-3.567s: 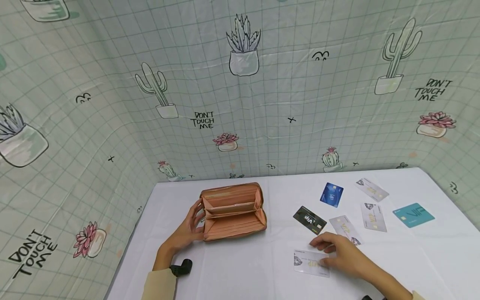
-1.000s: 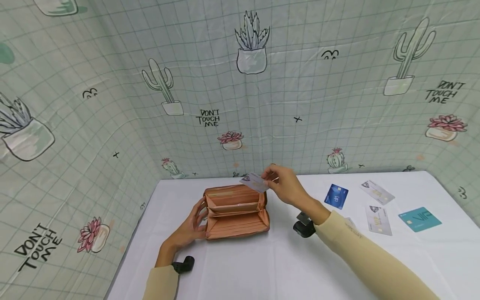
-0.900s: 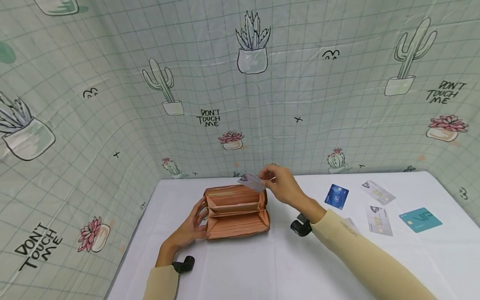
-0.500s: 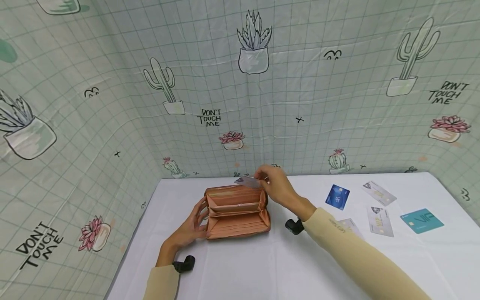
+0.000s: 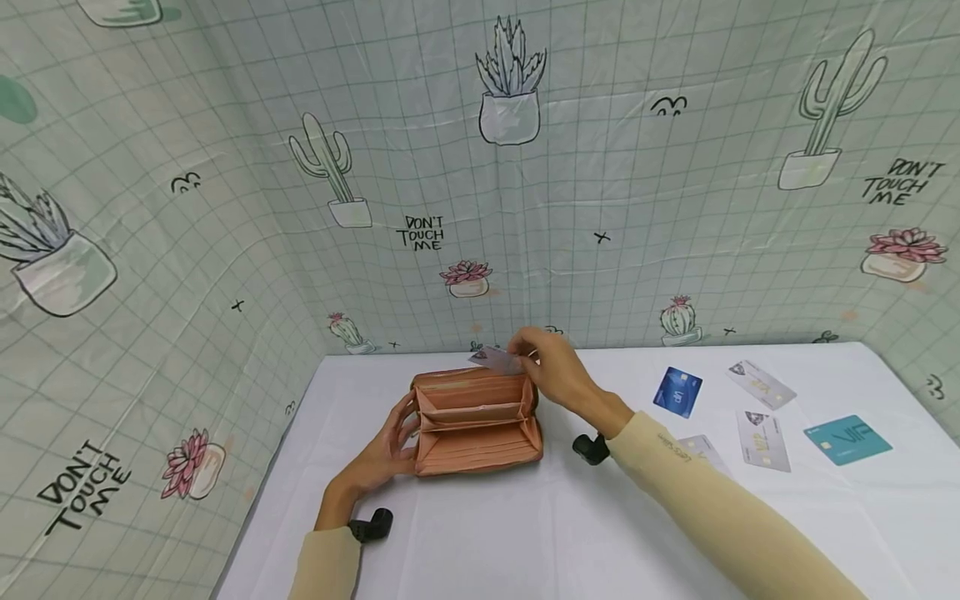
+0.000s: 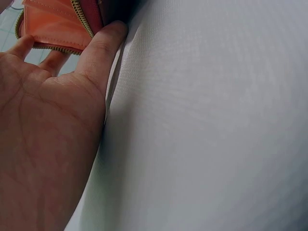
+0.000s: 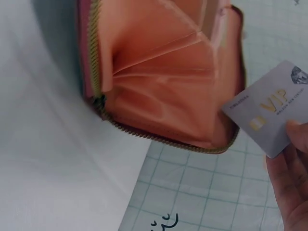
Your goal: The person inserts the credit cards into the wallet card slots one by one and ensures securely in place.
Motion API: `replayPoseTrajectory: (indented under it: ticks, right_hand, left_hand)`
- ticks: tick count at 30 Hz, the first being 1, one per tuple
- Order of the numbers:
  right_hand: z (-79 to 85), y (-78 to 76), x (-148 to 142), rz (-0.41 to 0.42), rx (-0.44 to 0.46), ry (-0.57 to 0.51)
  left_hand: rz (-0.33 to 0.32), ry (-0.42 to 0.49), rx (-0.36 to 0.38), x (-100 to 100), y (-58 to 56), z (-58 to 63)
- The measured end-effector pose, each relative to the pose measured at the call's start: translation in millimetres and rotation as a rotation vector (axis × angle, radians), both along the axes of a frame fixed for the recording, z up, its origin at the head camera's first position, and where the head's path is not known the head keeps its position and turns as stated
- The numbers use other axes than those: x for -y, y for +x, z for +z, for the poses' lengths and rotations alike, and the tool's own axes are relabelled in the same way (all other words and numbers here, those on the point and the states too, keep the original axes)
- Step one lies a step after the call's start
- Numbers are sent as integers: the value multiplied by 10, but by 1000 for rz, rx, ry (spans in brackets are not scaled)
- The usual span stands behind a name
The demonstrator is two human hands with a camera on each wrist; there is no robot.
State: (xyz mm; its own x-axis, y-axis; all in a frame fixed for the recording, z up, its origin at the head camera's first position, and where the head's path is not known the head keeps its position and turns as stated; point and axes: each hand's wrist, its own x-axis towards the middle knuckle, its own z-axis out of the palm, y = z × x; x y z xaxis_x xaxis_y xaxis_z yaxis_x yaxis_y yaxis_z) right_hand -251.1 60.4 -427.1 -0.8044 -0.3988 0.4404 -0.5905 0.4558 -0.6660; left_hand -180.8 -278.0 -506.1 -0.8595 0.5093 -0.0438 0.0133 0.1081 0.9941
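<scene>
An unzipped tan-orange wallet (image 5: 476, 457) with accordion compartments stands spread on the white table. My left hand (image 5: 381, 458) grips its left end, thumb at the near cover and fingers at the far one. In the left wrist view, the thumb and fingers of that hand (image 6: 48, 110) reach the zipped edges of the wallet (image 6: 53, 26). At the wallet's far right corner, my right hand (image 5: 555, 373) pinches a silver VIP card (image 5: 491, 359). The right wrist view shows this card (image 7: 262, 113) with one corner overlapping the wallet's far cover edge (image 7: 236, 72).
To the right lie a blue card (image 5: 678, 392), a teal card (image 5: 847, 439) and silver cards (image 5: 763, 442), one partly covered by the right sleeve (image 5: 697, 492). A patterned cloth (image 5: 600, 292) rises behind the table (image 5: 480, 542).
My right hand has lifted the silver card off the table and carried it left to the wallet's far edge. A black card seen earlier is out of sight. The left hand keeps its hold.
</scene>
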Motion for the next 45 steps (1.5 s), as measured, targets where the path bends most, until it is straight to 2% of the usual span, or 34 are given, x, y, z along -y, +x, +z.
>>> replayPoseTrajectory:
  ticks: [4,9,16,25,36,45]
  right_hand:
    - [13,-3,-24,22,11,-41]
    - [-36,-33,-27,26,-11,-23]
    - [-151,-60,-31,-10,-67,88]
    - [-166,-96,14,14,-168,184]
    - [-165,-96,113,30,-147,326]
    - [-212,-88,188,42,-239,462]
  left_hand:
    - [-5,20,-4,2,-18,-7]
    - [8,1,-5,8,-17,-11]
    - [9,-8,-8,3,8,-19]
    - [11,-12,-6,3,9,-18]
    - [-1,14,-8,2,4,-28]
    - [4,-4,-7,11,-12,-36]
